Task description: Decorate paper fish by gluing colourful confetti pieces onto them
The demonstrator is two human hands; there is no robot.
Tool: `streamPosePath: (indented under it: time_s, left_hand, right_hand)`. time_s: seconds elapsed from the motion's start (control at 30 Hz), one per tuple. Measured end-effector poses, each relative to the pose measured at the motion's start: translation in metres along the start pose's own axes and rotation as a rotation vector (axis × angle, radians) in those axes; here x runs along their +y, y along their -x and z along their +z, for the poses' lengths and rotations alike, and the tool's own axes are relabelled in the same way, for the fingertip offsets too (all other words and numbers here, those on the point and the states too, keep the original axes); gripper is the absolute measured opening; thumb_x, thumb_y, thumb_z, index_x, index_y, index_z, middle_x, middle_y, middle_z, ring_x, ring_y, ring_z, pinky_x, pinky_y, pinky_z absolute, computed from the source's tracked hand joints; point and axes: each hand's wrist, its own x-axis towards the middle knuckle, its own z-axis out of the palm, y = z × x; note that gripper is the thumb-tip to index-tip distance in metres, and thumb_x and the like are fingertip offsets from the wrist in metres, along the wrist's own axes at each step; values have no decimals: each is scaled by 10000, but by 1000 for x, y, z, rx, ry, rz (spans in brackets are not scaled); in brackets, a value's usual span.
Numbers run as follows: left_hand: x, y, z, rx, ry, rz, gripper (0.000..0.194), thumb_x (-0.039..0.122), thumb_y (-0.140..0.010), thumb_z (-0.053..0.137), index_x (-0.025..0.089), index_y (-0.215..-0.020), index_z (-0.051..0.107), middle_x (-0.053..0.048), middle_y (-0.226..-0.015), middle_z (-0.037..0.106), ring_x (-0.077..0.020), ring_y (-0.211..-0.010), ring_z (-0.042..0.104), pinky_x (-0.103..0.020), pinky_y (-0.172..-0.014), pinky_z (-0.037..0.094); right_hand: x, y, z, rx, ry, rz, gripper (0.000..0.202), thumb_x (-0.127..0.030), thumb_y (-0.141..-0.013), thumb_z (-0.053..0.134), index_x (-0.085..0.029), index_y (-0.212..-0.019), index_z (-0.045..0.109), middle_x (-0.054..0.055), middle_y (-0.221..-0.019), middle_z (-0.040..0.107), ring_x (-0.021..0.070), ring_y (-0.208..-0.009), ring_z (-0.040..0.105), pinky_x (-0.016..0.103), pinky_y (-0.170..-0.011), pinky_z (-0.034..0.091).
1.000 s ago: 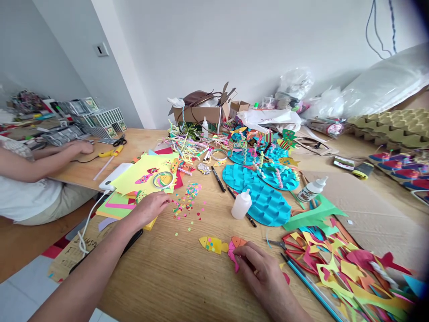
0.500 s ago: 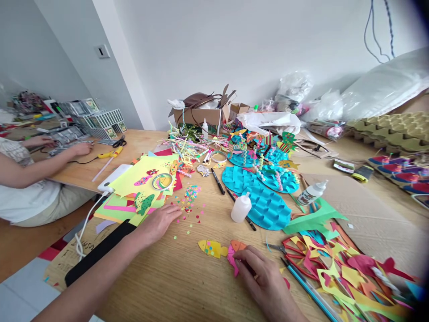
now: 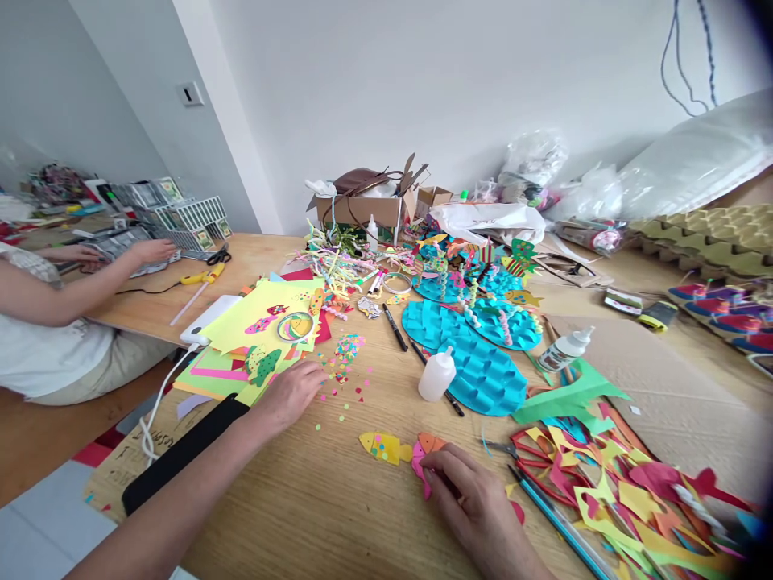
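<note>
The right hand's (image 3: 483,495) grip is narrow, thumb and forefinger at a pink paper fish (image 3: 418,461) on the wooden bench (image 3: 314,507); whether they pinch it, I cannot tell. One orange paper fish (image 3: 430,442) and one yellow spotted paper fish (image 3: 382,447) lie beside it. The left hand (image 3: 288,400), fingers close together, is at the multicoloured paper confetti (image 3: 349,346); its hold is unclear. One translucent squeeze bottle (image 3: 436,377) stands beyond the three fish.

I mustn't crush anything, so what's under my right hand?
A pink fish and an orange fish show partly beside the right hand; whatever its palm covers is hidden.
</note>
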Motion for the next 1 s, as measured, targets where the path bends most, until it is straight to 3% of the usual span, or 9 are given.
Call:
streamPosePath:
  time_s: [0.13, 0.27, 1.0]
  left_hand:
    - [6, -25, 8, -48, -7, -5, 156, 118, -819, 451, 174, -870, 587, -46, -885, 602, -175, -874, 538, -293, -790, 427]
    - [6, -36, 8, -79, -37, -3, 122, 121, -809, 471, 156, -812, 588, -41, -794, 594, -171, -778, 543, -273, -707, 433]
    - [11, -37, 11, -130, -151, 90, 230, 69, -820, 363, 135, -787, 580, -73, -807, 586, -222, -811, 517, -342, -746, 391]
  right_hand:
    - [-1, -1, -2, 36, -2, 6, 183, -200, -862, 383, -201, -774, 544, 13, -704, 550, 120, -621, 543, 211, -541, 420]
    - [-1, -2, -2, 30, -12, 15, 197, -211, -869, 367, -198, -767, 535, 17, -708, 545, 123, -625, 543, 213, -544, 420]
    - [-3, -1, -2, -36, 4, 61, 196, -196, -864, 362, -194, -760, 527, 20, -735, 555, 124, -643, 549, 213, -564, 405]
